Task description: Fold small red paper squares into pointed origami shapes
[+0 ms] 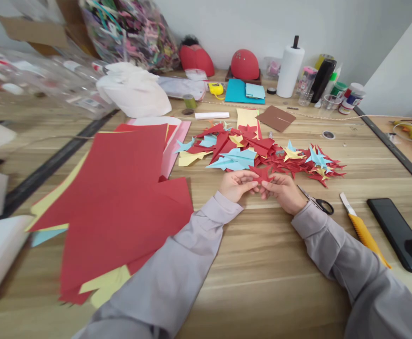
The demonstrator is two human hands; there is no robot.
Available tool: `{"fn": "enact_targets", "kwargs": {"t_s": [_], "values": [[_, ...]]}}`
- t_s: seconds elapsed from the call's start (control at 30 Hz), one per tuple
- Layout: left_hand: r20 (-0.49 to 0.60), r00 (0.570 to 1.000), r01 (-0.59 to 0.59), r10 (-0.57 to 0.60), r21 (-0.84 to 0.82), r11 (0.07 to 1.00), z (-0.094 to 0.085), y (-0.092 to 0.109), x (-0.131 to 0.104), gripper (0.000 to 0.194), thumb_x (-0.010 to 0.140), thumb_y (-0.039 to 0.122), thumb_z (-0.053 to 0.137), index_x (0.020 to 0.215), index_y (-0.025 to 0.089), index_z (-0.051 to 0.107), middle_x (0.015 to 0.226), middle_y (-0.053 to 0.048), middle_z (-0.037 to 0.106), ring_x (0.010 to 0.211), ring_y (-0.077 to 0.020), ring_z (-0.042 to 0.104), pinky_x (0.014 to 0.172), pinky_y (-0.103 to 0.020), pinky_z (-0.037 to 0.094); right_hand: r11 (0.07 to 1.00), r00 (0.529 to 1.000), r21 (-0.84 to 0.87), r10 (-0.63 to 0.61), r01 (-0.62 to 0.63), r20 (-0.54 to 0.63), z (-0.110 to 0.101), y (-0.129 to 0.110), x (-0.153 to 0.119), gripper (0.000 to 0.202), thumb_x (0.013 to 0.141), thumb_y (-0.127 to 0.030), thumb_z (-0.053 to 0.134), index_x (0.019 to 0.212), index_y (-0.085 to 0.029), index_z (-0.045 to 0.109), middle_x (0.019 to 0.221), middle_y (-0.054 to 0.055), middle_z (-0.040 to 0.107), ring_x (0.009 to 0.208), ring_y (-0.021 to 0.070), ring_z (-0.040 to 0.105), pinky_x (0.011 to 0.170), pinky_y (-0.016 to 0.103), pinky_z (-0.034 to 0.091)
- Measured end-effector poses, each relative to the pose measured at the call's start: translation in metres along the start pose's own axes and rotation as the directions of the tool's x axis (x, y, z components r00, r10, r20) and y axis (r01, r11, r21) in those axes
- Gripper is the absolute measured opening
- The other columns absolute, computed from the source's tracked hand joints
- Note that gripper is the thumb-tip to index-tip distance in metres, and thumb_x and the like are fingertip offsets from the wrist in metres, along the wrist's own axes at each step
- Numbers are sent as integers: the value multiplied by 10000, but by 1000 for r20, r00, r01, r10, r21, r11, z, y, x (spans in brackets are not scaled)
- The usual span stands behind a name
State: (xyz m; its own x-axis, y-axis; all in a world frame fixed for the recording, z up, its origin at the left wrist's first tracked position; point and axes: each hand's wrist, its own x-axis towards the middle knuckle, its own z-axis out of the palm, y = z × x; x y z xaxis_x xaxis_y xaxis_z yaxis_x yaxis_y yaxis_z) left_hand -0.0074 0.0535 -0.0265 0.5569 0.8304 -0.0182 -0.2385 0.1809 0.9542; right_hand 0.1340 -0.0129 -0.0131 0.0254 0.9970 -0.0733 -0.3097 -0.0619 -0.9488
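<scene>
Between my two hands is a small red paper piece (pixel 261 174) with pointed ends. My left hand (pixel 238 185) pinches its left side, and my right hand (pixel 284 190) holds its right side between thumb and fingers. Just beyond my hands lies a heap of folded red, blue and yellow paper pieces; a blue folded piece (pixel 233 159) is at its front left, and spiky red pieces spread to the right. Large red paper sheets (pixel 121 188) cover the table at the left, with yellow, pink and blue sheets showing beneath.
Scissors (pixel 324 205) lie partly hidden by my right sleeve. Right of them are a yellow-handled cutter (pixel 364 233) with its blade out and a black phone (pixel 400 231). A brown paper square (pixel 276 118), white roll (pixel 290 70), jars and plastic bags stand or lie farther back.
</scene>
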Motion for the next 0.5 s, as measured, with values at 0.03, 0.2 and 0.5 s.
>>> {"fn": "enact_targets", "kwargs": {"t_s": [0.03,0.2,0.5], "values": [[0,1000,6,-6,-3,1000,0,0,0,303,525,235,772,766,107,641,540,-24,654,479,-133,607,472,-239,488,1000,1000,8,6,-6,3,0,0,0,235,606,-330,748,642,-153,597,562,-11,629,456,111,573,478,254,474],[-22,1000,4,-5,-34,999,1,1,1,307,510,231,778,756,106,644,524,-21,652,460,-125,596,442,-222,469,999,1000,48,14,-15,12,0,-1,0,230,632,-337,730,649,-150,598,562,-8,625,462,117,580,495,265,484],[-120,992,17,-24,-55,998,3,4,1,340,467,245,789,743,119,637,518,8,631,456,-112,586,465,-225,459,989,999,143,-17,23,-42,-2,0,2,249,691,-397,670,697,-172,562,615,-4,620,533,126,588,542,277,477]]}}
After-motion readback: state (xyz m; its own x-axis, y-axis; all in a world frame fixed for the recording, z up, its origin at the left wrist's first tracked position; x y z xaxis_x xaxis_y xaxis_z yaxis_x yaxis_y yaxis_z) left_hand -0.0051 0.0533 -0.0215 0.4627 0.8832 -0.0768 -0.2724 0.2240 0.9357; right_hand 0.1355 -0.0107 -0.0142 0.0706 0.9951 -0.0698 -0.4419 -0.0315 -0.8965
